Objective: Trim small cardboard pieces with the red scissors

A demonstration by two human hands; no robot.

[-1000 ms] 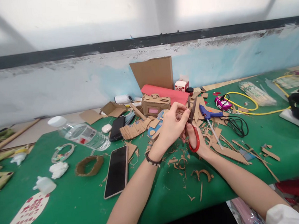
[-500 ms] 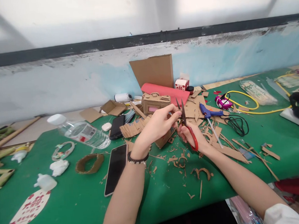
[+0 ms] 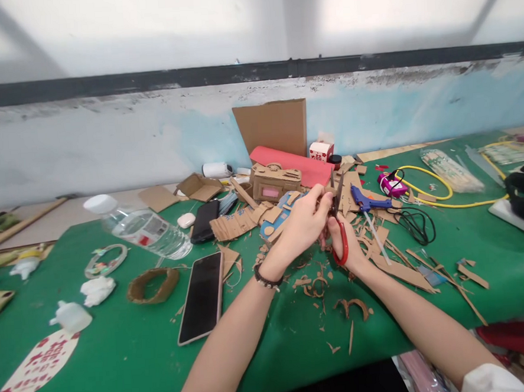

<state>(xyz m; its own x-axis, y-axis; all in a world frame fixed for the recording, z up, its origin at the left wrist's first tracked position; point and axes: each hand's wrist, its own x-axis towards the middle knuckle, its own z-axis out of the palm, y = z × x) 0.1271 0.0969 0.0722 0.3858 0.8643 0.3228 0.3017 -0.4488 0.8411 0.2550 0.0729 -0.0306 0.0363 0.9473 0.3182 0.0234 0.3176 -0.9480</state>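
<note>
My right hand [image 3: 347, 249] is wrapped round the red handles of a pair of scissors [image 3: 344, 244], whose dark blades point up and away. Close against it, my left hand [image 3: 305, 216] is closed in a pinch by the blades. A small piece of cardboard seems to be held there, mostly hidden by my fingers. Beyond my hands stands a cardboard model shaped like a camera [image 3: 274, 182]. Curled cardboard scraps [image 3: 316, 286] lie on the green tabletop below. Right of the scissors rests a blue glue gun [image 3: 369, 200] with a glue stick in it.
To the left are a phone [image 3: 201, 297], a tilted water bottle [image 3: 142, 227], a cardboard ring [image 3: 153, 286] and a black case [image 3: 205, 222]. Behind are a red sheet [image 3: 291, 164] and a cardboard panel [image 3: 275, 127] against the wall. A yellow cable [image 3: 448, 184] loops at right.
Both hands and the scissors have shifted slightly right and lower in view. My left hand has moved off a blue-printed cardboard piece, which now shows. The scissor blades look less spread.
</note>
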